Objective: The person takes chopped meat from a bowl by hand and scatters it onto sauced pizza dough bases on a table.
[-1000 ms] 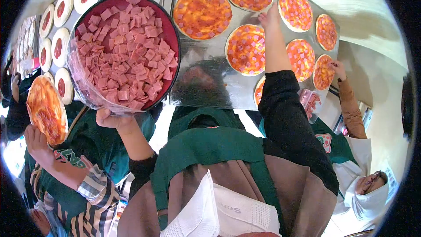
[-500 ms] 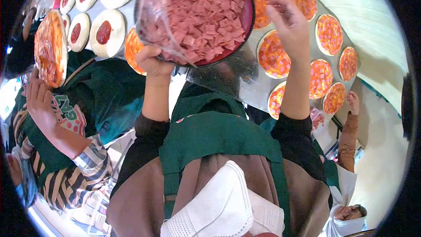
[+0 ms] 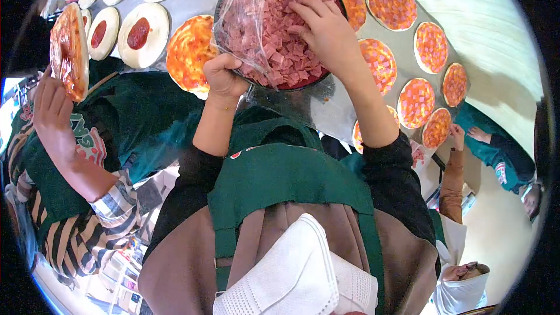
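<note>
My left hand [image 3: 226, 77] grips the near left rim of a round bowl [image 3: 318, 80] with a dark edge and red inside. Square pieces of pink ham [image 3: 279, 52] fill the bowl, and clear plastic film [image 3: 242, 17] covers its left part. My right hand [image 3: 328, 30] reaches over the right side of the bowl, its curled fingers among the ham pieces; whether they pinch any is hidden. Just left of the bowl lies a sauced pizza base [image 3: 189, 55] without ham. Pizzas topped with ham [image 3: 391, 1] lie to the right.
On the left, a co-worker's hand [image 3: 53, 105] holds up a sauced base [image 3: 69, 52]. Several dough rounds [image 3: 143, 35] with red sauce centres lie behind it. At the right, another person's hand [image 3: 458, 137] touches a ham pizza [image 3: 436, 128]. A further person in green stands beyond.
The bowl and my left hand have shifted right, uncovering the sauced base beside them. My right hand has moved from above the pizzas into the ham. A further person has appeared at the right.
</note>
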Motion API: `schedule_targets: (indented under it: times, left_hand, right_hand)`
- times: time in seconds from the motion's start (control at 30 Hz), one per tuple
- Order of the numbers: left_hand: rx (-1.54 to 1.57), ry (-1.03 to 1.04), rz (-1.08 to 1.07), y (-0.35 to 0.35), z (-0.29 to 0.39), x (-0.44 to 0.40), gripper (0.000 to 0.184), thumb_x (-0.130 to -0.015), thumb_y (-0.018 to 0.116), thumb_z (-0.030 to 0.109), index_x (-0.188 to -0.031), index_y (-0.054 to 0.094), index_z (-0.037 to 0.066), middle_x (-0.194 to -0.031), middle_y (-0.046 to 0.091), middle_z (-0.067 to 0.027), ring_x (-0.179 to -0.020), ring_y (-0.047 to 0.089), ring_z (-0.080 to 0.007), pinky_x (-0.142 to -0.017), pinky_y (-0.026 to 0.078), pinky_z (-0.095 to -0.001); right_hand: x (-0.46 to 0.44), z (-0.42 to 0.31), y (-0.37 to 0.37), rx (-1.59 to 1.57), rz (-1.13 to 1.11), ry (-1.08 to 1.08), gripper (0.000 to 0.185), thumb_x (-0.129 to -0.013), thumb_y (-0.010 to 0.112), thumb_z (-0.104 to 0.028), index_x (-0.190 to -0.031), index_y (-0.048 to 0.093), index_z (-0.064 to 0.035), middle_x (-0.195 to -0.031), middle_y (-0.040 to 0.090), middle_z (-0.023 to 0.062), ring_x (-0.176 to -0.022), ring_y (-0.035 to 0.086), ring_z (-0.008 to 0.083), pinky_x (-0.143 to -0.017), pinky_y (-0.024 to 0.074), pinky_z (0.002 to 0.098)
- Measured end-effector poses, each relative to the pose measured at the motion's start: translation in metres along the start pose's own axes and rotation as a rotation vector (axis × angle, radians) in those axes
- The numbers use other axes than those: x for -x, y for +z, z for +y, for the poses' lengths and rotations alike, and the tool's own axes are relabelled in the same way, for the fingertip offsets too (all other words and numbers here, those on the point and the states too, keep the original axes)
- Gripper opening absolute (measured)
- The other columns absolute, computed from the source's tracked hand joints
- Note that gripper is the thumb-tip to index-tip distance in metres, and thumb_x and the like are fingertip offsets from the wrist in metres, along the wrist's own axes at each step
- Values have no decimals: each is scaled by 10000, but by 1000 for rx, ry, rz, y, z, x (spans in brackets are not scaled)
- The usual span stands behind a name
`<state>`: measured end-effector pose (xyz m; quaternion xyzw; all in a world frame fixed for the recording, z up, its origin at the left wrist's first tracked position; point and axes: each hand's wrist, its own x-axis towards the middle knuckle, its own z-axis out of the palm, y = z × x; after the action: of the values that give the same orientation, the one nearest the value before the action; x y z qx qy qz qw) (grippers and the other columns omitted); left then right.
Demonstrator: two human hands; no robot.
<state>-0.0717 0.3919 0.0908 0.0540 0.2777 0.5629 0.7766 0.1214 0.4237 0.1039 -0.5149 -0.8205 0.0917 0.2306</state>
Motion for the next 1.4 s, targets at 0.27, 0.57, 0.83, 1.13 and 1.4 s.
schedule_targets:
  times: [0.27,0.57,0.83,1.13,1.4]
  left_hand:
    - [-11,-50,-22,6,0,-5,740,-447,423,41,-1183,371,-14,-1091,497,-157,-979,513,-298,-877,425,-413]
    - [-149,-65,16,11,11,-7,816,-423,449,70,-1225,319,-5,-1161,456,-169,-1024,480,-318,-903,391,-417]
    - [20,-92,-13,-8,0,-7,726,-472,429,27,-1195,366,-7,-1134,479,-149,-1035,475,-310,-905,394,-436]
    - [24,-76,-10,-12,-2,-10,730,-471,434,23,-1198,365,3,-1143,475,-133,-1048,463,-311,-917,381,-428]
    - [-71,3,89,-25,8,2,767,-449,445,60,-1208,351,-1,-1161,461,-129,-1072,447,-294,-947,347,-384]
  right_hand:
    - [0,-10,-1,-67,-93,123,316,-705,587,-128,-1007,525,-59,-980,501,115,-936,484,290,-783,426,347]
    - [-5,-5,8,-48,-74,27,320,-690,555,-50,-1007,514,-59,-962,500,115,-896,506,297,-751,444,360]
    - [2,13,-3,-741,-116,455,223,-814,483,-49,-1030,527,-16,-945,558,66,-823,543,134,-694,449,248]
    - [11,36,-14,-2074,139,948,201,-821,464,-37,-1006,503,32,-916,549,95,-849,548,182,-763,464,280]
    - [17,99,4,-1814,306,904,218,-769,554,11,-983,511,15,-928,558,90,-831,550,166,-756,462,251]
